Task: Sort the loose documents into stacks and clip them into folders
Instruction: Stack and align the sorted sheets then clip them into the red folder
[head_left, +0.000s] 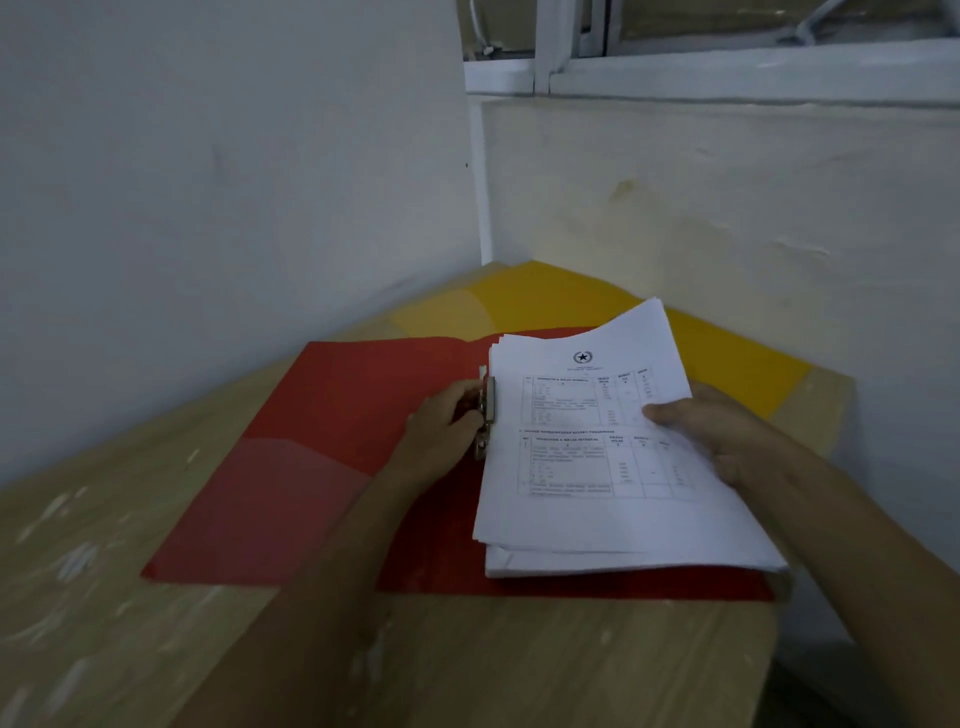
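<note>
A light wooden table (130, 597), its top marked with pale scuffs, fits into the corner of a dim room. A plain white wall (208, 156) runs along its left side. A cream wall (727, 208) with faint yellowish stains stands behind it, under a white-framed window (727, 73) at the top right.

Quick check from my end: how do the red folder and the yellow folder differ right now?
The red folder lies open nearest the person, with the paper stack on its right half; the yellow folder sits behind it toward the corner, partly covered by both. The left hand holds the metal clip at the red folder's spine; no hand touches the yellow one. The right hand grips the stack. Both folders lie flat on the wooden table.
</note>
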